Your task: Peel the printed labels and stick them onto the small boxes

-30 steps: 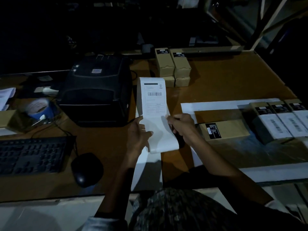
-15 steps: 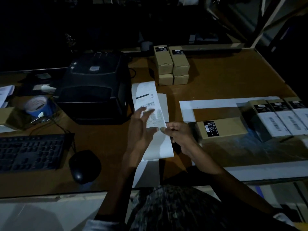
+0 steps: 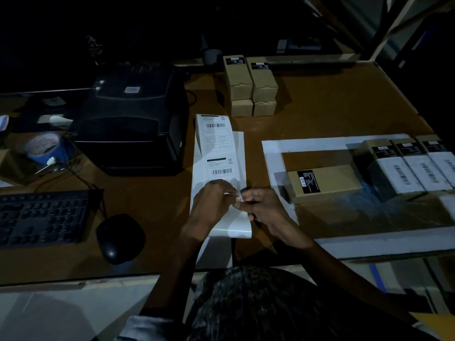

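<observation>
At the desk's near edge we have both hands on the label strip (image 3: 219,173). Our left hand (image 3: 212,202) curls its fingers over the lower label, pinching at its corner, while our right hand (image 3: 261,205) pinches the backing paper's right edge between thumb and bent fingers.

We judge the corner is just being lifted, so the first risk is a tear or a crease if we pull too sharply across the barcode. The freed adhesive could also fold back and stick to itself or to our fingertips. In this dim light we may misjudge where label ends and liner begins.

Just beyond our right hand lies the unlabelled box (image 3: 327,180), inside the white tape outline; a skewed placement there would wrinkle. Further right stand the labelled boxes (image 3: 413,166), and towards the far edge the stacked boxes (image 3: 251,84).
</observation>
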Available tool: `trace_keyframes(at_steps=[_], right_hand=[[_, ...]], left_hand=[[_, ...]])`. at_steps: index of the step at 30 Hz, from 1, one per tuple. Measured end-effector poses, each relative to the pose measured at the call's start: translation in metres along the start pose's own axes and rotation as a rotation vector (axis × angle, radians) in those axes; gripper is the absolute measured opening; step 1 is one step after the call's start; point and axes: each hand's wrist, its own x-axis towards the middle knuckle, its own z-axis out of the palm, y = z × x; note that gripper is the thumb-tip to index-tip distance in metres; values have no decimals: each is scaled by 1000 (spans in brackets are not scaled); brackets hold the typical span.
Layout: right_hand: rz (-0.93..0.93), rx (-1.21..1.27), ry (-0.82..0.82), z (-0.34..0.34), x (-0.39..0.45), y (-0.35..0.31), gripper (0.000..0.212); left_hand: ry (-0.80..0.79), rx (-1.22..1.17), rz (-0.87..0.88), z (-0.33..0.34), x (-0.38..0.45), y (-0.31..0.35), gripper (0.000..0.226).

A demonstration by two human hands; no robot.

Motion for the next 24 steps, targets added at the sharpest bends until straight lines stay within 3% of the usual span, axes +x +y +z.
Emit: trace_keyframes(at_steps=[6,14,19,24], right_hand=[[-78,30,6,0,-6,1,22],[-52,194,-48,-6,-6,1,67],[-62,277,-112,-7,-4,5,73],[-149,200,-60,-3,-4,9,74]], left_hand=[[1,-104,-44,2,-1,-7,17],[80,-153,47,1,-7,-8,19],[143,19,170,1,-10,-10,21],[181,35,218,-1,-16,-5,20]])
